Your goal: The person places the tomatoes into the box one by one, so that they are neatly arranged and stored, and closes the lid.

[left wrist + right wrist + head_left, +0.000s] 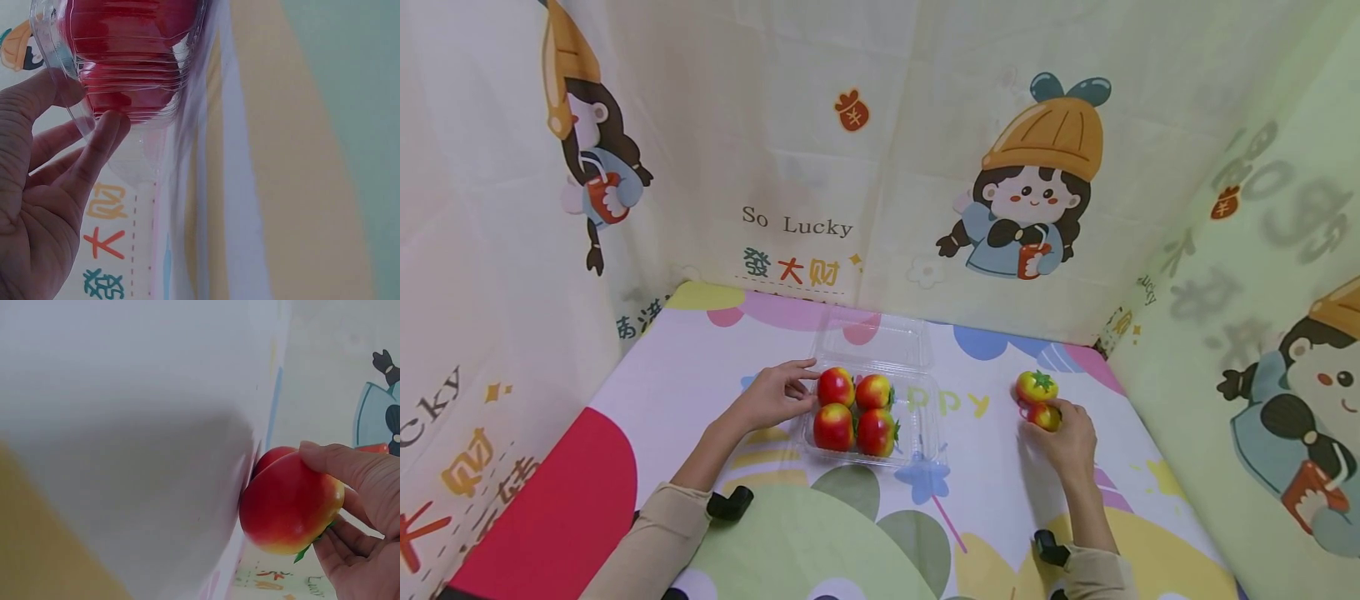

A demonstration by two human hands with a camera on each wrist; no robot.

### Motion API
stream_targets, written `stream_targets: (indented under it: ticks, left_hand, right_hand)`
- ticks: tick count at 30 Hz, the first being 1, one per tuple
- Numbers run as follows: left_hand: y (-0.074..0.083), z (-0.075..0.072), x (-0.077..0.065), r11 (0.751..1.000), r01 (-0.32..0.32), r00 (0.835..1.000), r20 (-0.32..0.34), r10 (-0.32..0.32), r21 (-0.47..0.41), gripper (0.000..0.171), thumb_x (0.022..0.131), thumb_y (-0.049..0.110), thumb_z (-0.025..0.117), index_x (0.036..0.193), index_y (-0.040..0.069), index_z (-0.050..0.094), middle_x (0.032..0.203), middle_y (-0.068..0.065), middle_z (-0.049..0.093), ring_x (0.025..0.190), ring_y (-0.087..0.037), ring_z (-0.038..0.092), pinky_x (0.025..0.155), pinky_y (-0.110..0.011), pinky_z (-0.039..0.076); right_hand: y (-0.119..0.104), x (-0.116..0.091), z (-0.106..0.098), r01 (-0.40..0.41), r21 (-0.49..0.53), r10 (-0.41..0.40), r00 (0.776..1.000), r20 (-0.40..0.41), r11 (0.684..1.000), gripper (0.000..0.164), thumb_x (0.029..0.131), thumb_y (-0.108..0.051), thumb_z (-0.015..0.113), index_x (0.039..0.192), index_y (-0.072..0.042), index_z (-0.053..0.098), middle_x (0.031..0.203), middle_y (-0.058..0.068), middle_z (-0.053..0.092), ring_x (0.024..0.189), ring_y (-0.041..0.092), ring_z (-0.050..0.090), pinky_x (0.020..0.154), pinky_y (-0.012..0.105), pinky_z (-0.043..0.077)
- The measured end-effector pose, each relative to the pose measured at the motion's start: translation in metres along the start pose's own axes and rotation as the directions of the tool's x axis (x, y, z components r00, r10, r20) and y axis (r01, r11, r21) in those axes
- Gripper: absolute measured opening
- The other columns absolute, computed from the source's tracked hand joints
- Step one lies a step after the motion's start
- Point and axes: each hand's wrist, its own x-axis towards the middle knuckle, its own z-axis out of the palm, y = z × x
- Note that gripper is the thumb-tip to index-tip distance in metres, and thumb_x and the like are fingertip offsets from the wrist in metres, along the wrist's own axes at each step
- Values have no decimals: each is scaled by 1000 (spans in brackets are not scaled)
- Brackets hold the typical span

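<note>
A clear plastic clamshell box (917, 421) lies with its lid folded back on the table. In its tray sit several red-and-yellow tomato-like fruits (834, 427) with green leafy tops. My left hand (775, 395) pinches the box's left rim, thumb over the edge and fingers against the ribbed side (134, 78). Over on the right, my right hand (1070, 437) grips another such fruit (290, 503) between thumb and fingers, close to the tabletop. Just behind it sits one more of these fruits (1036, 385), its leafy top facing up; it is mostly hidden in the right wrist view.
The printed tablecloth (985, 467) covers the table between box and right hand. Behind stands a cream curtain (895, 167) with cartoon figures, and similar curtains close in the left and right sides. The box's open lid (872, 340) reaches toward the back edge.
</note>
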Motion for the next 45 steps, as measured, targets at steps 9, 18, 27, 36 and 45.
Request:
stream_targets:
  ticks: [9,18,27,36,45]
  left_hand:
    - [0,0,1,1000,16,1000,6,-16,-4,41,88,5,76,125,-8,69,147,-26,54,88,-21,74,80,-33,63]
    - [0,0,0,1000,4,1000,8,-4,-8,40,88,5,75,125,-10,68,146,-28,53,88,-21,75,80,-33,63]
    - [0,0,1,1000,14,1000,13,-14,-7,41,88,5,76,126,-9,68,147,-27,53,89,-21,74,80,-33,63]
    - [2,-1,-1,1000,24,1000,8,-24,-10,41,89,5,76,126,-9,68,147,-27,53,89,-22,74,80,-35,63]
    - [2,-1,-1,1000,24,1000,12,-24,-9,42,89,5,76,127,-10,67,147,-27,53,90,-23,74,81,-35,63]
  right_hand:
    - [-9,-5,3,46,24,-45,999,-9,999,64,86,-19,80,140,3,54,137,29,48,127,47,43,112,65,38]
    - [-23,-11,7,89,43,-88,996,-26,995,59,87,-14,80,137,3,56,134,29,52,125,46,46,112,64,40]
    - [-31,-13,12,150,46,-148,988,-48,988,57,87,-15,81,135,4,57,134,29,54,125,45,49,113,61,40]
    - [-41,-18,15,170,79,-166,984,-59,982,56,86,-14,82,135,2,58,138,26,56,129,44,48,112,61,41]
    - [-50,-24,21,193,116,-184,979,-84,974,58,84,-15,84,134,1,59,137,24,58,128,42,50,109,59,45]
